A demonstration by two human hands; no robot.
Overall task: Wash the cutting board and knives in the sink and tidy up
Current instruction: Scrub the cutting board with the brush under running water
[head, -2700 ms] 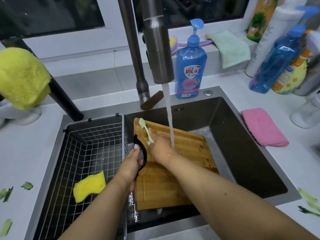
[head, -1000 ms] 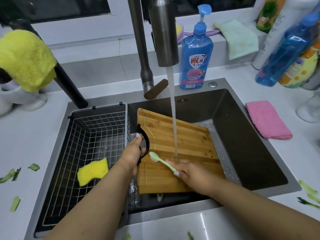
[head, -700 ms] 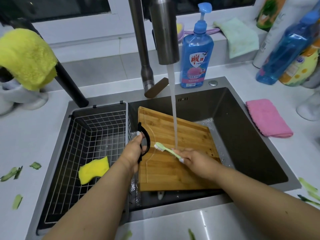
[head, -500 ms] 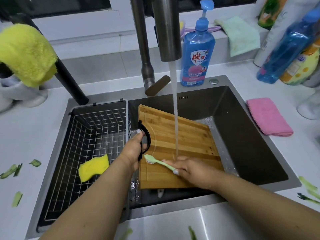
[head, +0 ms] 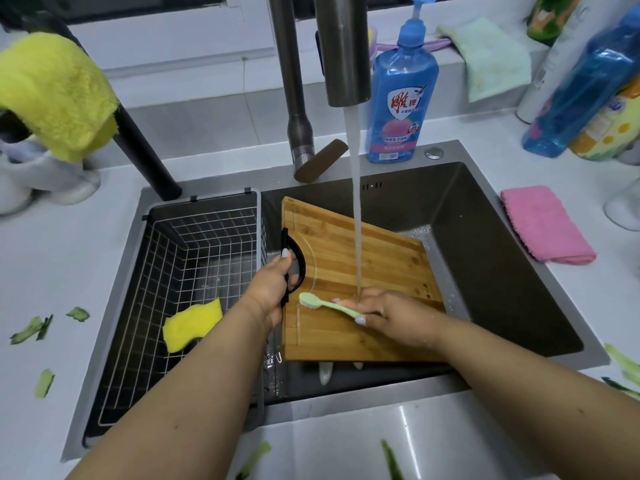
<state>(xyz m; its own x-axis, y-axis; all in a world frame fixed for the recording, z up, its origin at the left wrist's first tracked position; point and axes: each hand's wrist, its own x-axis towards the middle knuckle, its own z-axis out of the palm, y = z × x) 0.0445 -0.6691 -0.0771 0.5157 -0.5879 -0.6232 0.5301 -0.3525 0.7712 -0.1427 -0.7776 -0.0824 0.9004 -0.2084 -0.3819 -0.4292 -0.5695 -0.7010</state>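
Left hand (head: pixel 273 289) curled round the black arched handle (head: pixel 298 263) of the rectangular bamboo cutting board (head: pixel 349 282), which lies tilted across the dark steel sink (head: pixel 502 271); right hand (head: pixel 388 315) pinches a pale green toothbrush (head: pixel 323 304), bristles on the board's left part, under the running water stream (head: pixel 356 209). Risk, as I judge it: wet handle slipping, board sliding onto what looks like a knife tip (head: pixel 325 374) showing under its near edge. Room: wire basket (head: pixel 194 265) tight at left, open basin to the right.

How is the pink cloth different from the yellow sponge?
The pink cloth lies on the white counter to the right of the sink; the yellow sponge sits inside the wire basket in the sink. The cloth looks fuzzy and folded, the sponge smooth and wavy-edged. Neither is being held.
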